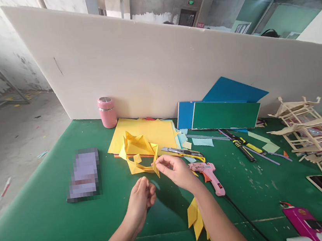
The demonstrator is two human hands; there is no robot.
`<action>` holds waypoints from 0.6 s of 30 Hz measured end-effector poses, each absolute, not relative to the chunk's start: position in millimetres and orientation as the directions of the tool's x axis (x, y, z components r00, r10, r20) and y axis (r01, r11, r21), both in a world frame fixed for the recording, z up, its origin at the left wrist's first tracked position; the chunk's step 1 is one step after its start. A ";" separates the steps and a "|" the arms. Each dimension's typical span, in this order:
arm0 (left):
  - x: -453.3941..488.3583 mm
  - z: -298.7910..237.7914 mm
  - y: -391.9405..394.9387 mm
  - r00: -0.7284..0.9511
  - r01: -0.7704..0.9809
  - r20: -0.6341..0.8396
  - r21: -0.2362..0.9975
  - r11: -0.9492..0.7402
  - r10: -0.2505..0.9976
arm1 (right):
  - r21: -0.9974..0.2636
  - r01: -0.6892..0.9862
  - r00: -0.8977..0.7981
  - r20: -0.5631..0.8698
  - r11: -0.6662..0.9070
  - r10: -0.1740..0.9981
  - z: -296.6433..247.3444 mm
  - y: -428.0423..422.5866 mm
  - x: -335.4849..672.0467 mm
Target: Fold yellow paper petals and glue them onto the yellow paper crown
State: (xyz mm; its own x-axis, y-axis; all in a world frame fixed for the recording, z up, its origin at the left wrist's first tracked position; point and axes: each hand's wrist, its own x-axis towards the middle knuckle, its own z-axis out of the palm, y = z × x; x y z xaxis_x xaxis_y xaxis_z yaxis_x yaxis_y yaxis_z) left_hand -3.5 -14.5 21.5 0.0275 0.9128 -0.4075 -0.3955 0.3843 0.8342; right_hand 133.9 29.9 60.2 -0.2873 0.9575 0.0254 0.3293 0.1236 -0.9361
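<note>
A ring of folded yellow paper pieces (134, 167) stands on the green tabletop, partly over a stack of yellow paper sheets (162, 130). At its near right corner, my right hand (175, 171) pinches the folded paper between thumb and fingertips. My left hand (141, 199) is closed just in front of the ring, thumb against curled fingers; what it holds, if anything, is hidden. Several loose folded yellow paper pieces (194, 216) lie by my right forearm. To the right of my right hand rest a yellow utility knife (187, 152) and a pink glue gun (210, 173).
A pink flask (107, 113) stands at the back, before a tall white board (130, 65). A blurred phone-like object (82, 175) lies at left. Pliers (242, 147), paper scraps, a wooden stick model (311, 125) and a magenta device (304, 222) occupy the right side. The glue gun's cord (246, 215) runs toward me.
</note>
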 end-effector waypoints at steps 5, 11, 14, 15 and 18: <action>-5.5 23.9 -11.2 0.004 -0.443 -0.455 0.798 0.409 0.891 | -0.973 0.207 -0.261 0.043 0.099 0.964 66.2 35.2 144.6; -6.1 27.2 -10.0 0.001 -0.492 -0.450 0.777 0.392 0.893 | -0.996 0.082 -0.259 -0.042 -0.021 0.965 72.9 30.5 149.1; -6.5 25.2 -9.5 -0.030 -0.511 -0.405 0.792 0.334 0.914 | -0.997 0.066 -0.253 -0.059 -0.043 0.966 73.7 28.0 148.5; -6.7 24.3 -9.2 -0.041 -0.513 -0.393 0.797 0.318 0.919 | -0.998 0.053 -0.230 -0.048 -0.036 0.972 73.9 28.0 148.1; -6.9 22.2 -8.9 -0.062 -0.511 -0.364 0.811 0.284 0.929 | -1.000 0.004 -0.078 0.016 0.016 0.997 73.3 29.8 145.5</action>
State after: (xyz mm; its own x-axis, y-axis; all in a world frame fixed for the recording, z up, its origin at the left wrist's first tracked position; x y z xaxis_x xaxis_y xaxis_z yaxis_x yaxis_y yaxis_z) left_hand -6.9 -8.9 22.2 -0.0623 0.9293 -0.3641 -0.5114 0.2835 0.8112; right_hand 145.5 29.8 73.3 -0.0780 0.9968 0.0161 0.0035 0.0164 -0.9999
